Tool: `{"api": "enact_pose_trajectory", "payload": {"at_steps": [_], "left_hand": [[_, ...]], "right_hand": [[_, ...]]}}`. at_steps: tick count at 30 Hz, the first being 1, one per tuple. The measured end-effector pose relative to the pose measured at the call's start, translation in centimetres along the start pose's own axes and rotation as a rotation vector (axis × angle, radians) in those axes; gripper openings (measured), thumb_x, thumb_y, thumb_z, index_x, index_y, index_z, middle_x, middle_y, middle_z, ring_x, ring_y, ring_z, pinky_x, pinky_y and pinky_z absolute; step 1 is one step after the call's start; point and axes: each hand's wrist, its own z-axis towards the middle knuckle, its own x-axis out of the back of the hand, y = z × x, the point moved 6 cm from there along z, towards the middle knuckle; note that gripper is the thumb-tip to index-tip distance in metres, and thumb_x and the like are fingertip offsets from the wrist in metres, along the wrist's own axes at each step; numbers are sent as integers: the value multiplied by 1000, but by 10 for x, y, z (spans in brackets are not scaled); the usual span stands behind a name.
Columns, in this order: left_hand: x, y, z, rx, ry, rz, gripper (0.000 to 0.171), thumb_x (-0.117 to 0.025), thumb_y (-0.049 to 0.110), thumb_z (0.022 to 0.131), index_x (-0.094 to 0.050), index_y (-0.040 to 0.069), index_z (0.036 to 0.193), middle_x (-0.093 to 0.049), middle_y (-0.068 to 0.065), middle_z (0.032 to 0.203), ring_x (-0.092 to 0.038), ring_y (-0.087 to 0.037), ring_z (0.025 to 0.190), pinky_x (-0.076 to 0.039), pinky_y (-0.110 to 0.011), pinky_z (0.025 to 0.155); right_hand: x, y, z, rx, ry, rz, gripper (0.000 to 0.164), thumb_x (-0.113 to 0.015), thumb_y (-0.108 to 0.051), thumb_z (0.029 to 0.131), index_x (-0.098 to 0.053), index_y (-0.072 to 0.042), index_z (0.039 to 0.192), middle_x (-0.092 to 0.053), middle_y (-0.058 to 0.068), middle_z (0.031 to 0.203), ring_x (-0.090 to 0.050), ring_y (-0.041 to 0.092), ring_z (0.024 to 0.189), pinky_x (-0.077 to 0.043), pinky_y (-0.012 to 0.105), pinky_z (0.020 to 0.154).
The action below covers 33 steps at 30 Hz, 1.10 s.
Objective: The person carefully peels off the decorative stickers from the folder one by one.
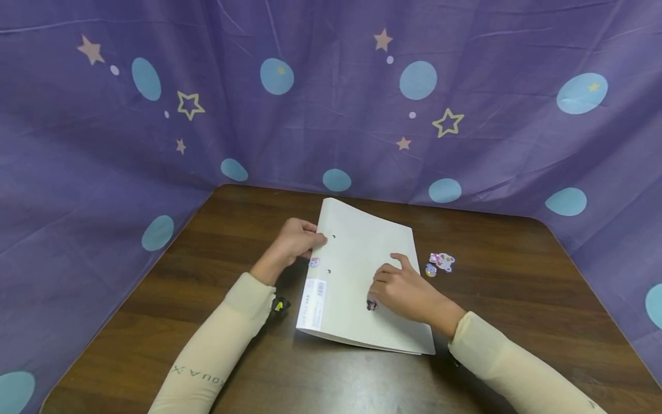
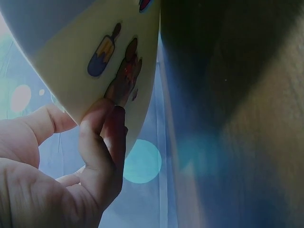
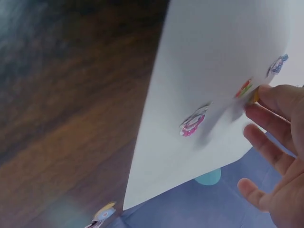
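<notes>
A white file folder with two punched holes and a labelled spine lies slanted on the table. At its spine side my left hand grips the edge, thumb on the front cover and fingers behind. The left wrist view shows an ice-pop sticker on the folder beside those fingers. Over the cover, my right hand has its fingers curled down. In the right wrist view, thumb and index finger pinch a small yellowish sticker against the cover. A pink sticker and a blue sticker are on that surface.
Several loose stickers lie on the brown wooden table right of the folder. A small black-and-yellow object is beside the left cuff. A purple curtain with stars hangs around the table's back and sides.
</notes>
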Motion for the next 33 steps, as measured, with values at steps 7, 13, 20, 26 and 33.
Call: {"api": "enact_pose_trajectory", "payload": {"at_steps": [7, 13, 20, 26, 33], "left_hand": [[1, 0, 0, 4, 11, 17, 37, -75, 6, 86, -63, -9, 117, -65, -19, 104, -68, -23, 80, -62, -33, 63], [2, 1, -1, 11, 15, 20, 37, -75, 6, 86, -62, -9, 118, -65, -20, 105, -68, -24, 80, -62, -32, 62], [1, 3, -2, 8, 10, 12, 36, -74, 6, 86, -63, -9, 117, -64, -20, 104, -67, -23, 79, -61, -32, 61], [0, 3, -2, 6, 7, 6, 35, -74, 7, 86, -63, -9, 116, -64, -20, 104, -67, -23, 78, -60, -31, 60], [1, 1, -1, 2, 13, 5, 34, -74, 7, 86, -63, -9, 115, -63, -18, 103, -66, -22, 77, -60, -30, 59]], "right_hand": [[6, 8, -4, -61, 66, 102, 5, -75, -21, 94, -78, -24, 92, -75, -9, 93, -65, 16, 101, -42, 61, 103], [8, 11, -6, -42, 82, 100, 10, -81, -17, 87, -78, -21, 96, -74, -7, 100, -65, 18, 104, -44, 61, 101], [16, 22, -9, -73, 108, 98, 18, -84, -12, 84, -77, -16, 100, -74, -2, 107, -64, 22, 107, -43, 62, 101], [17, 39, -15, -142, 128, 102, 14, -83, -12, 86, -77, -13, 99, -75, 4, 108, -66, 26, 107, -44, 65, 101], [5, 70, -33, -243, 77, 129, 10, -81, -11, 87, -77, -11, 97, -74, 10, 113, -65, 31, 110, -40, 70, 101]]}}
